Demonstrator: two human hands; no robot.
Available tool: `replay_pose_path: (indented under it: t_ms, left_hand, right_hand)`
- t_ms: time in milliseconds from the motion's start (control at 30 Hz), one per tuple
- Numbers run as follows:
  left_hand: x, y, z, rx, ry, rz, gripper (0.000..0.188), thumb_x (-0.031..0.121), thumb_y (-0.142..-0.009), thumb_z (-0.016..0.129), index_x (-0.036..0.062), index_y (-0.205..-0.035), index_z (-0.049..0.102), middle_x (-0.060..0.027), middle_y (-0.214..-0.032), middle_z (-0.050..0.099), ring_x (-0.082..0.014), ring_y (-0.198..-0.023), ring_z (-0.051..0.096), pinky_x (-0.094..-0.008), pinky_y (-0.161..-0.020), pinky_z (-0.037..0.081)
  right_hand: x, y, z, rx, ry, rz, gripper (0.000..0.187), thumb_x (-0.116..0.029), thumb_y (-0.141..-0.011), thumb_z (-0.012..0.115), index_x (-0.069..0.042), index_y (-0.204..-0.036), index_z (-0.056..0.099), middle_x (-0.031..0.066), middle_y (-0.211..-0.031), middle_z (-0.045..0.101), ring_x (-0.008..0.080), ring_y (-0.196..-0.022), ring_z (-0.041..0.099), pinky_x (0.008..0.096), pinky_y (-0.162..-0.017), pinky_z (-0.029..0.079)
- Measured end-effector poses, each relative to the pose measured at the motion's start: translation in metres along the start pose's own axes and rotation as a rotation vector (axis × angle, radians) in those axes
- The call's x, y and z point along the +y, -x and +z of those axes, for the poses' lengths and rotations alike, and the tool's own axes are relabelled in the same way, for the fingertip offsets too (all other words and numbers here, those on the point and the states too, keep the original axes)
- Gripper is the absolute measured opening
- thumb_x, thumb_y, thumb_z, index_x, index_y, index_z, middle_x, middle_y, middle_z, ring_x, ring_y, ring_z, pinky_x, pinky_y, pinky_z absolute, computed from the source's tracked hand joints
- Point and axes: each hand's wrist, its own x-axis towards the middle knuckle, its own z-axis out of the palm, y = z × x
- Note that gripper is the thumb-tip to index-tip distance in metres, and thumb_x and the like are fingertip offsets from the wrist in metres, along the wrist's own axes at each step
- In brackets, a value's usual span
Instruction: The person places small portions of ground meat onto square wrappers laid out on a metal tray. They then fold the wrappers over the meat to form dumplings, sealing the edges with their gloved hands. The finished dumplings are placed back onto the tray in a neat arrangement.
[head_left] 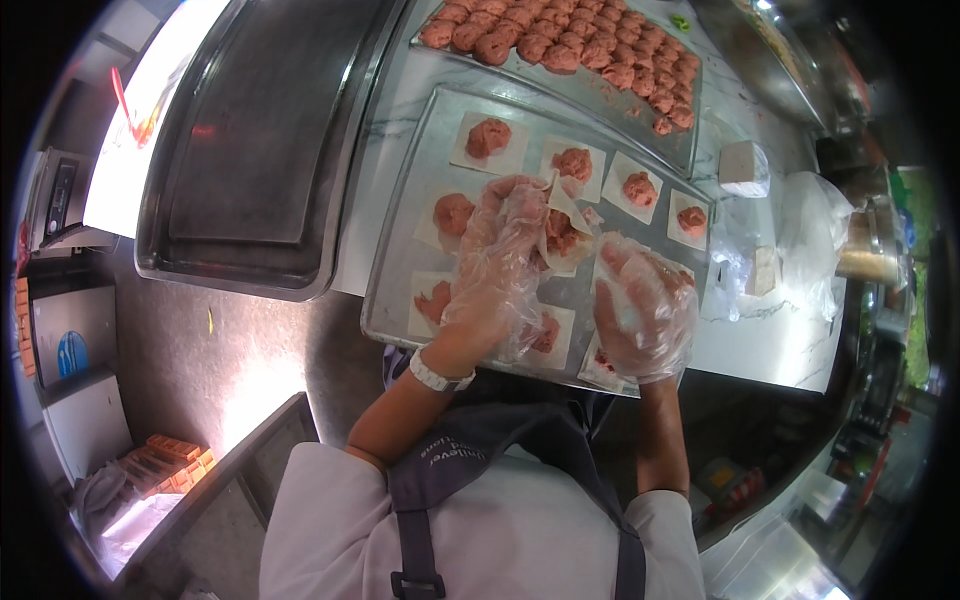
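Observation:
Both my hands wear clear plastic gloves over a metal baking tray (pixel 430 150) set with thin, pale square wrappers, each bearing a lump of pink minced meat. My left hand (pixel 500 255) is closed on one wrapper with meat (pixel 568 240), lifted off the tray and partly folded. Just right of it, my right hand (pixel 648 310) has its fingers loosely bent and apart, with nothing visible in them. Its palm hides part of the wrappers below. Beyond my hands lies a row of filled wrappers, including one at the far left (pixel 489 138) and one at the right (pixel 690 221).
A second tray (pixel 640 120) behind holds many meat balls (pixel 560 55). To the left is a large dark metal tray (pixel 265 130). At right on the marble-patterned table (pixel 780 340) are white wrapper stacks (pixel 743 168) and a plastic bag (pixel 812 235).

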Motion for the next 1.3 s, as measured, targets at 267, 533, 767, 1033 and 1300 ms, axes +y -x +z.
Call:
replay_pose_path:
  t_ms: [267, 533, 767, 1033, 1300]
  left_hand:
    - [0.006, 0.005, 0.009, -0.066, 0.086, -0.055, 0.028, 0.027, -0.096, 0.058, 0.0114, -0.117, 0.049, 0.0016, -0.101, 0.058, -0.0046, -0.088, 0.055, -0.0227, -0.074, 0.048]
    - [0.006, 0.002, 0.002, -0.087, 0.075, -0.097, 0.029, 0.026, -0.096, 0.058, 0.0104, -0.118, 0.048, 0.0009, -0.103, 0.059, -0.0050, -0.090, 0.057, -0.0206, -0.074, 0.049]
    - [0.004, -0.002, -0.001, -0.049, 0.161, -0.114, 0.021, 0.020, -0.100, 0.049, 0.0070, -0.116, 0.048, -0.0130, -0.113, 0.061, -0.0199, -0.103, 0.062, -0.0348, -0.087, 0.055]
    - [0.003, 0.000, -0.001, -0.143, 0.274, -0.148, 0.024, 0.017, -0.100, 0.048, 0.0065, -0.122, 0.047, -0.0091, -0.115, 0.058, -0.0159, -0.107, 0.058, -0.0330, -0.092, 0.052]
    - [0.002, -0.001, 0.001, -0.137, 0.274, -0.134, 0.020, 0.020, -0.098, 0.054, 0.0084, -0.114, 0.050, -0.0046, -0.110, 0.060, -0.0103, -0.098, 0.059, -0.0271, -0.088, 0.050]
  right_hand:
    - [0.014, -0.012, -0.010, -0.326, 0.077, -0.289, 0.042, -0.012, -0.071, 0.071, -0.015, -0.111, 0.061, 0.0017, -0.106, 0.068, 0.0202, -0.101, 0.061, 0.0360, -0.076, 0.051]
    - [0.013, -0.025, 0.003, -0.132, -0.107, -0.199, 0.046, -0.004, -0.066, 0.075, -0.013, -0.110, 0.062, 0.0047, -0.099, 0.068, 0.0248, -0.096, 0.063, 0.0360, -0.076, 0.052]
    - [0.026, 0.006, 0.008, 0.073, -0.076, -0.080, 0.045, -0.005, -0.070, 0.072, -0.012, -0.112, 0.057, 0.0074, -0.108, 0.066, 0.0279, -0.096, 0.064, 0.0374, -0.077, 0.052]
    - [0.025, 0.016, 0.018, -0.055, 0.003, -0.278, 0.048, -0.015, -0.068, 0.072, -0.021, -0.113, 0.058, 0.0072, -0.120, 0.062, 0.0255, -0.102, 0.061, 0.0389, -0.081, 0.050]
    - [0.019, 0.011, 0.018, -0.040, 0.009, -0.279, 0.047, -0.017, -0.067, 0.069, -0.023, -0.113, 0.061, 0.0050, -0.113, 0.064, 0.0227, -0.103, 0.061, 0.0392, -0.082, 0.050]
